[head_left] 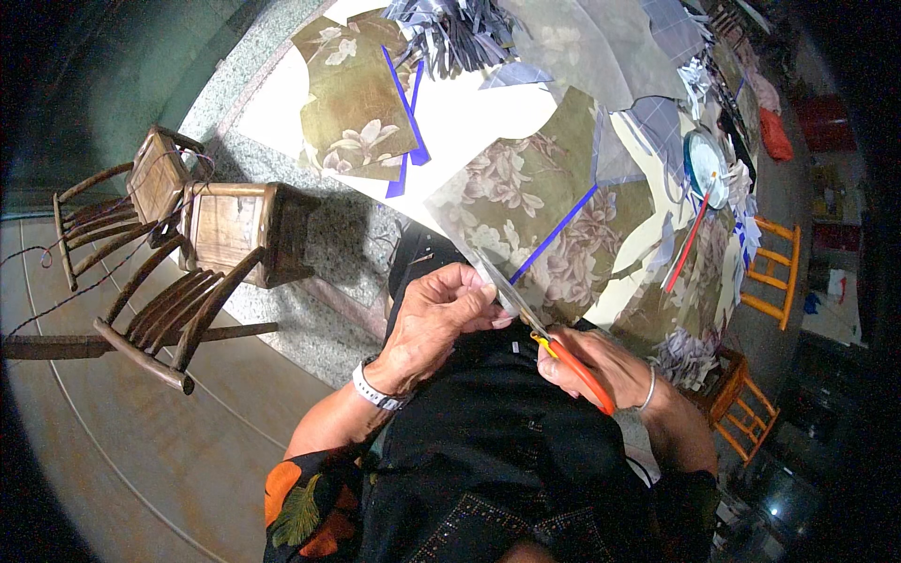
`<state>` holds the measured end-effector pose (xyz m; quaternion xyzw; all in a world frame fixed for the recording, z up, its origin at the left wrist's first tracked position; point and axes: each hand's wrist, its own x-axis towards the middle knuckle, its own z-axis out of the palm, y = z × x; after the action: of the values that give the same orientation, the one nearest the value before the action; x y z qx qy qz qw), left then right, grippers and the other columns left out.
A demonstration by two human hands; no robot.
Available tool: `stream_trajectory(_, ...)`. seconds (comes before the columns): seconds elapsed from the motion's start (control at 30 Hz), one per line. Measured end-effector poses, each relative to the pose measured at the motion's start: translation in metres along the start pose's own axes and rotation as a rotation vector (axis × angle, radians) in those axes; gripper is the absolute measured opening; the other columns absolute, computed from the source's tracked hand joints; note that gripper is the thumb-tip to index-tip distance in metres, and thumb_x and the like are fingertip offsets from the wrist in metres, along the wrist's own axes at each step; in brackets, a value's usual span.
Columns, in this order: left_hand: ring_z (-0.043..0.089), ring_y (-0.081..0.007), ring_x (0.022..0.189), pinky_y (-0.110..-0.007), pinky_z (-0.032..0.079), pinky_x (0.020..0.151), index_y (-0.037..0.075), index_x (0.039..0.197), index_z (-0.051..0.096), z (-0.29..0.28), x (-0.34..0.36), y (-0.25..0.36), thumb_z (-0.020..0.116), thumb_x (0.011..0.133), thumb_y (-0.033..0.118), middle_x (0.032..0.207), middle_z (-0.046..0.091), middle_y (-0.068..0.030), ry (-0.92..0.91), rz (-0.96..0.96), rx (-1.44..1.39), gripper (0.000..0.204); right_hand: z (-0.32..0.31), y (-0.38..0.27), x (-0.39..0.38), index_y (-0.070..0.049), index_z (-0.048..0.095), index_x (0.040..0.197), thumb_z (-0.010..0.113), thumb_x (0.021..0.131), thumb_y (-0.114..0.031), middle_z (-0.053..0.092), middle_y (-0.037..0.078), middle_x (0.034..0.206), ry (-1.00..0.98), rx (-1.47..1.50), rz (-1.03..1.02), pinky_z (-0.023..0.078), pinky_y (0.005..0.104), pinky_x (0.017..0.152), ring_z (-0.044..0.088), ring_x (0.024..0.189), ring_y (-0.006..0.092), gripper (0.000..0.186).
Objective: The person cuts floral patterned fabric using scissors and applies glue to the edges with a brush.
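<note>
My right hand (584, 364) grips a pair of scissors (593, 380) with orange-red and yellow handles. Their metal blades point up and to the left, toward my left fingers; how far apart they are is hard to see. My left hand (445, 305) is closed in a pinch right beside the blades. What lies between its fingertips is too small and pale to make out. Just beyond both hands, floral olive-brown sheets (511, 183) with blue strips (556, 235) along their edges cover the near side of the table.
Bundles of dark cut strips (460, 42) lie at the far side. A round tin-like disc (704, 167) and a red stick (688, 239) sit at the right. Wooden chairs (230, 230) stand on the left, an orange-yellow chair (774, 272) on the right.
</note>
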<state>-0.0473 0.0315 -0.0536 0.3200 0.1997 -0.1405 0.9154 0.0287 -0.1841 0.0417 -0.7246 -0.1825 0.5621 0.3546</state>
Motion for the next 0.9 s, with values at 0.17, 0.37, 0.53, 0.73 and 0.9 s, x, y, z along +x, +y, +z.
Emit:
stream_trajectory(0.17, 0.07, -0.0204, 0.085, -0.036, 0.06, 0.082, -0.001, 0.101, 0.062, 0.003, 0.001, 0.006, 0.064, 0.098, 0.014, 0.093, 0.069, -0.0087, 0.015, -0.025, 0.041, 0.016, 0.001, -0.001, 0.007, -0.005, 0.053, 0.088, 0.053, 0.098, -0.038, 0.048, -0.001, 0.063, 0.043, 0.035, -0.096, 0.04, 0.0295, 0.054, 0.046, 0.055, 0.0107, 0.035)
stream_trajectory(0.37, 0.07, -0.0195, 0.083, -0.032, 0.059, 0.078, -0.002, 0.103, 0.063, 0.005, 0.002, 0.008, 0.064, 0.098, 0.016, 0.093, 0.07, -0.0094, 0.023, -0.027, 0.062, 0.019, 0.001, -0.004, 0.012, -0.005, 0.052, 0.087, 0.053, 0.099, -0.038, 0.048, -0.001, 0.061, 0.089, -0.047, -0.249, 0.041, 0.0287, 0.052, 0.046, 0.054, 0.0098, 0.035)
stream_trajectory(0.53, 0.07, -0.0188, 0.082, -0.031, 0.058, 0.077, -0.001, 0.102, 0.063, 0.0, 0.004, 0.007, 0.064, 0.098, 0.017, 0.091, 0.07, -0.009, 0.015, -0.024, 0.093, 0.019, 0.003, -0.003, 0.013, -0.005, 0.052, 0.085, 0.055, 0.099, -0.034, 0.048, -0.002, 0.057, 0.154, -0.051, -0.202, 0.04, 0.029, 0.048, 0.047, 0.05, 0.0095, 0.032)
stream_trajectory(0.73, 0.071, -0.0196, 0.083, -0.03, 0.058, 0.076, -0.001, 0.101, 0.063, 0.001, 0.004, 0.007, 0.065, 0.098, 0.016, 0.09, 0.07, -0.0099, 0.053, -0.028, 0.055, 0.018, 0.002, -0.002, 0.014, -0.006, 0.051, 0.083, 0.056, 0.099, -0.032, 0.047, -0.004, 0.055, 0.164, -0.061, -0.187, 0.039, 0.0284, 0.046, 0.046, 0.047, 0.0088, 0.031)
stream_trajectory(0.9, 0.071, -0.0196, 0.084, -0.029, 0.058, 0.075, -0.001, 0.1, 0.063, 0.002, 0.002, 0.009, 0.065, 0.098, 0.015, 0.09, 0.071, -0.0105, 0.038, -0.029, 0.075, 0.017, -0.003, -0.013, 0.014, -0.005, 0.051, 0.085, 0.053, 0.099, -0.036, 0.047, -0.001, 0.058, 0.101, 0.019, -0.112, 0.039, 0.0292, 0.048, 0.047, 0.051, 0.0093, 0.034)
